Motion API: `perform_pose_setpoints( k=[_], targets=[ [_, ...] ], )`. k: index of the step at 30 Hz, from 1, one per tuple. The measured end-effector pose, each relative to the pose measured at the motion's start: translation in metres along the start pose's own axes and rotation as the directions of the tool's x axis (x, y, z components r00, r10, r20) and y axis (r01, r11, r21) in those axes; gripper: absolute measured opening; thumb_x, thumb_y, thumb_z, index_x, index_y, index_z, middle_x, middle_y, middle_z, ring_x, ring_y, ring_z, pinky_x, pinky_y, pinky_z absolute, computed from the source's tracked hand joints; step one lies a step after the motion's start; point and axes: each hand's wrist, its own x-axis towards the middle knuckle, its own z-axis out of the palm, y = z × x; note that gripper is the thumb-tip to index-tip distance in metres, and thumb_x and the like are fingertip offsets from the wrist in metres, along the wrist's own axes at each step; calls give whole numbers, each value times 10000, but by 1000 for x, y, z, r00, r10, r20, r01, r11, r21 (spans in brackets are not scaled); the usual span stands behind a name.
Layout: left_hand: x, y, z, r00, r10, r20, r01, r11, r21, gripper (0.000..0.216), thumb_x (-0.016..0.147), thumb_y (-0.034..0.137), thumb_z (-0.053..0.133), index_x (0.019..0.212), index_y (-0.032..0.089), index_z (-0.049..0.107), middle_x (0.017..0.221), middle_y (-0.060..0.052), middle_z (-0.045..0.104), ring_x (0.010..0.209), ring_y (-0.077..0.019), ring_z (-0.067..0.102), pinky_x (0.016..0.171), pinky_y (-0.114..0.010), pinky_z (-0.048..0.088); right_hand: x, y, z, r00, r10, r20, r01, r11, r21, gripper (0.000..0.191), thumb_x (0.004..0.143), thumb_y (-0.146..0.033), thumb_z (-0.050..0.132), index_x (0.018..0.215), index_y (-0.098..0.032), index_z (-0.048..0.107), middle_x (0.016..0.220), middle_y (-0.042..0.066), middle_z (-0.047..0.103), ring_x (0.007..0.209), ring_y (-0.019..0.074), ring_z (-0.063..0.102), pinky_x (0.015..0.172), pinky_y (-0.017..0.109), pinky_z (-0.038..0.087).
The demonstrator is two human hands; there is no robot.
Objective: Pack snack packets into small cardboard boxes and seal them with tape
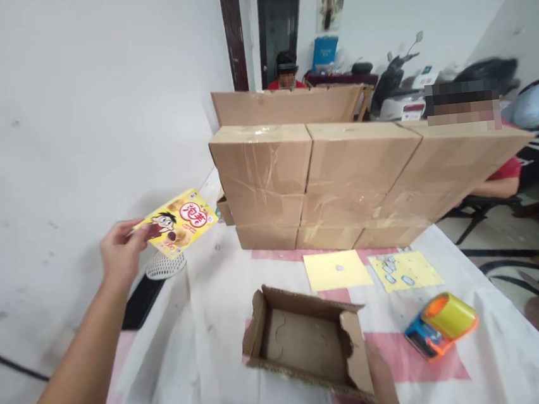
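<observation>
My left hand (pixel 120 251) is raised at the left, fingers closed on the edge of a flat yellow snack box (pixel 179 222) with a cartoon face and red characters, held above the table's left side. My right hand (pixel 382 378) rests against the near right corner of a small open brown cardboard box (pixel 306 341), which stands empty on the white and pink cloth; its fingers are hidden behind the box flap.
A wall of large taped cartons (pixel 344 182) stands across the table's back. Two yellow sheets (pixel 337 270) and an orange-blue tape dispenser (pixel 441 325) lie to the right. A white mesh basket (pixel 165 266) sits at the left edge. People sit behind the cartons.
</observation>
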Motion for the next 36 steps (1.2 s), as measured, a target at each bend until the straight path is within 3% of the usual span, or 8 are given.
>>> perform_pose_setpoints(
  k=[2,5,8,14,19,22,30,36],
  targets=[
    [-41,9,-35,996,59,-60,-65,993,-99,615,880,651,515,1214,136,553,1165,-89,692,885,-193,663,792,-404,565,-1,-9,-6,998,52,-44,-49,997,63,237,904,-323,493,988,-223,690,915,142,746,796,322,685,684,440,551],
    [-96,37,-77,941,323,-105,-337,852,-401,477,660,564,818,896,203,614,1055,-61,747,951,-290,716,765,-501,613,3,-18,-13,997,72,-15,-71,996,44,180,869,-322,525,884,-208,664,823,103,719,749,290,656,685,414,515],
    [-137,75,-97,789,597,146,-468,739,-485,246,694,218,831,904,249,707,1025,-68,763,1034,-330,718,732,-491,642,6,-22,-14,997,81,9,-81,997,-11,166,877,-317,527,839,-205,643,801,85,696,760,273,629,707,393,478],
    [-180,144,-70,370,757,539,-688,613,-388,372,855,92,672,1153,312,634,1369,-66,629,1168,-272,658,734,-350,619,6,-32,-17,997,72,29,-72,997,-19,165,911,-287,522,917,-189,654,802,77,685,757,251,598,675,344,387],
    [-202,180,-27,124,643,756,-898,396,-190,114,1004,220,480,1069,252,568,1397,-57,585,811,-149,678,599,-276,495,3,-34,-21,997,76,0,-76,997,26,166,930,-242,489,836,-194,616,757,58,647,735,229,566,693,337,360],
    [-205,187,-12,117,584,803,-933,342,-113,156,1022,258,424,1083,251,567,1389,-51,587,720,-139,649,550,-290,453,1,-33,-22,997,78,-10,-77,996,48,155,934,-221,481,878,-194,623,779,55,654,763,233,575,735,344,370],
    [-193,158,4,306,509,805,-582,769,-265,164,984,371,565,1099,254,563,1436,-64,547,1176,-214,636,854,-292,578,1,-27,-19,997,78,0,-78,994,80,176,966,-216,479,933,-196,651,893,70,712,862,250,616,787,359,380],
    [-216,154,23,229,319,920,-700,710,-72,373,1007,337,448,1378,301,461,1491,-71,532,1082,-223,686,870,-358,570,2,-28,-19,996,84,-10,-83,991,102,158,960,-204,498,927,-202,653,876,61,708,857,248,619,789,356,384]
  ],
)
